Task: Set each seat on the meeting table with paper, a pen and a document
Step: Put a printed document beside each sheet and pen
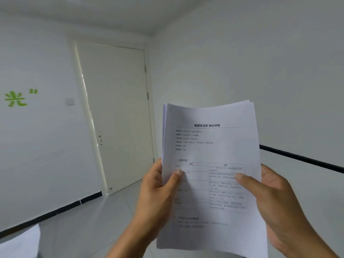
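A stack of printed documents [210, 149] is held upright in front of me, its top sheet showing a heading, text lines and a table. My left hand [158, 185] grips the stack's left edge, thumb pressed on the front sheet. Along the right edge my right hand [275, 198] holds it, thumb across the front and fingers behind. The meeting table, pens and blank paper are out of view.
A white door [119, 116] stands ahead on the left, next to a wall with green lettering [15, 98] and a light switch [69, 101]. A black rail [305, 159] runs along the right wall. Grey tiled floor [89, 220] lies below.
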